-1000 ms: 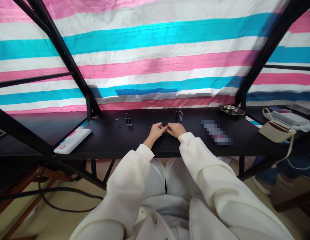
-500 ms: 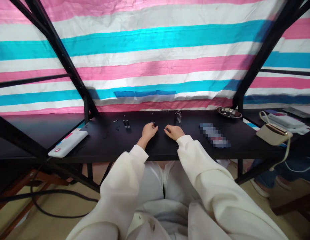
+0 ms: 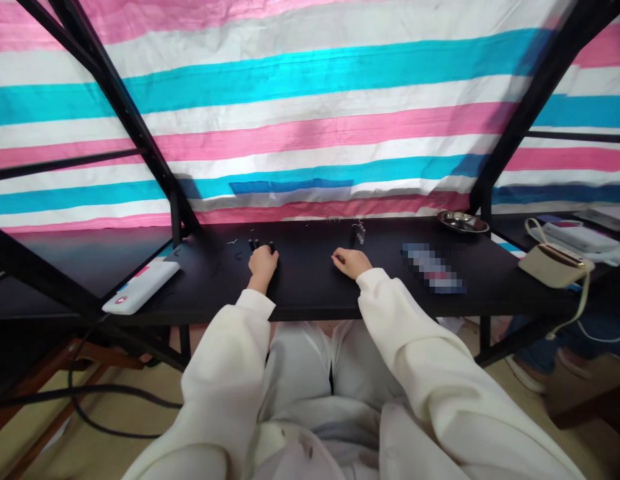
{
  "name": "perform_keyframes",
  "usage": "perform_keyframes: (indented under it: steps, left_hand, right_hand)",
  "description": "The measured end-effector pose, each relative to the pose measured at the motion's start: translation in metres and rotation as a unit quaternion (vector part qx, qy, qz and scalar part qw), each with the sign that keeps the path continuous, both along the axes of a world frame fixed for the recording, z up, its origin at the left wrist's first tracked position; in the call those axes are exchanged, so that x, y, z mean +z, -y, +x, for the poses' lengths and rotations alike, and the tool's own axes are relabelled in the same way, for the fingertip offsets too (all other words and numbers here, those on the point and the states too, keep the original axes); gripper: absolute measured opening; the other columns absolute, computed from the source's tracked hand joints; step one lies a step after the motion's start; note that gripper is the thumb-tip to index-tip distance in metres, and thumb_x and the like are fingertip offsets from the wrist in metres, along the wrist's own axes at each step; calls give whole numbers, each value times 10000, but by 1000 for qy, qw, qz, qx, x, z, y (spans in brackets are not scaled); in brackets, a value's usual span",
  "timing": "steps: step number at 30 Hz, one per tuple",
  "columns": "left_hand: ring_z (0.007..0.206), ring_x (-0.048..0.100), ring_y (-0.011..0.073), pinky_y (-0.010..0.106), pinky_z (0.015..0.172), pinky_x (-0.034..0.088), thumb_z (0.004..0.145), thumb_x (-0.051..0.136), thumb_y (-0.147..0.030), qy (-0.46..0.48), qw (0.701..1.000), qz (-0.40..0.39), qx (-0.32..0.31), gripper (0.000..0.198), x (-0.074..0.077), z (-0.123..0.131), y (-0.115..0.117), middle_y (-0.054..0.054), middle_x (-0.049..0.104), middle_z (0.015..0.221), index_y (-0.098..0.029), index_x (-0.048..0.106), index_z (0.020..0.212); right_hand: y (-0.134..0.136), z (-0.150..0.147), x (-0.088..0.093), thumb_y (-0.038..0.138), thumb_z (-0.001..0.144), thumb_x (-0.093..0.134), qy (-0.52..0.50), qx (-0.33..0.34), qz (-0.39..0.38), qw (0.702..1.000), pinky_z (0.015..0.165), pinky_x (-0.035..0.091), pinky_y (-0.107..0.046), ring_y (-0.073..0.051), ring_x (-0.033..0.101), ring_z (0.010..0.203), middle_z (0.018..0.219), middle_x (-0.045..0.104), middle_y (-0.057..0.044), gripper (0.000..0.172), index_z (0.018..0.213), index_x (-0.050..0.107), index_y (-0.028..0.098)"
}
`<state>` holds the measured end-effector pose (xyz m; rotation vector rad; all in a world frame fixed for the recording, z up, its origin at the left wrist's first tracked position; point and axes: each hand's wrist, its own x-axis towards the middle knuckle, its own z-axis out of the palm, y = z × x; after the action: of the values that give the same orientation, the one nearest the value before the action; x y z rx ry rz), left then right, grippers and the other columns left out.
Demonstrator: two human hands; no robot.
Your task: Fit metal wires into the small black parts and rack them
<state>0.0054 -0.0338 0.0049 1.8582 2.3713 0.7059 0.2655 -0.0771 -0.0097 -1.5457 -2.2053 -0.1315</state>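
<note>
My left hand (image 3: 263, 261) rests on the black table (image 3: 310, 293) at the left of centre. Its fingers are curled, and their tips touch a small black piece (image 3: 271, 247). Two more small black pieces (image 3: 253, 245) stand just left of those fingertips. My right hand (image 3: 351, 262) lies on the table further right with loosely curled fingers. What sits under its fingertips is too small to make out. A little pile of small metal parts (image 3: 359, 232) lies behind my right hand. Both arms wear white sleeves.
A white power bank (image 3: 140, 287) lies at the table's left end. A metal dish (image 3: 463, 221), a blurred flat object (image 3: 433, 267) and a beige bag (image 3: 555, 264) are at the right. Black frame struts (image 3: 177, 220) rise before a striped tarp. A cable (image 3: 90, 393) runs across the floor.
My hands were together at the table's centre. My left hand has moved left to the row of small black pieces, carrying one. My right hand has stayed almost in place.
</note>
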Motion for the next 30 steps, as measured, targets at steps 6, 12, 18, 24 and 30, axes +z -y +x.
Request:
perform_keyframes:
  steps: [6, 12, 18, 24, 30]
  left_hand:
    - [858, 607, 279, 341, 691, 444, 758, 525, -401, -8, 1000, 5, 17, 281, -2, -5, -2, 149, 651, 895, -175, 662, 855]
    - [858, 610, 286, 351, 689, 447, 749, 546, -395, 7, 999, 2, 40, 274, -2, -9, -2, 160, 649, 899, -171, 677, 837]
    - [860, 613, 294, 360, 685, 451, 739, 559, -396, 17, 998, 5, 60, 272, -3, -14, -6, 161, 652, 901, -177, 685, 841]
    - [865, 611, 297, 369, 695, 455, 742, 561, -403, 18, 998, 6, 59, 281, -4, -15, -7, 164, 652, 905, -170, 682, 841]
    - [878, 610, 286, 366, 715, 462, 735, 572, -420, 15, 998, 2, 69, 283, -4, -14, -8, 148, 654, 905, -179, 677, 838]
  right_hand:
    - [-2, 1, -2, 340, 863, 398, -5, -1, -2, 1000, 553, 282, -231, -125, 559, 626, 729, 646, -12, 238, 891, 597, 212]
    - [-2, 1, -3, 338, 859, 401, -13, -4, 4, 1000, 548, 275, -234, -129, 562, 624, 719, 648, -10, 235, 879, 598, 212]
    - [-1, 1, -2, 339, 859, 397, -18, -7, 7, 1000, 547, 276, -234, -124, 556, 609, 705, 642, -6, 240, 876, 601, 213]
    - [0, 1, -1, 334, 857, 402, -22, -11, 2, 1000, 550, 283, -228, -126, 553, 610, 698, 642, -9, 236, 873, 603, 212]
    - [0, 1, 1, 330, 854, 410, -27, -12, -2, 1000, 549, 286, -229, -132, 557, 610, 691, 641, -10, 231, 866, 608, 211]
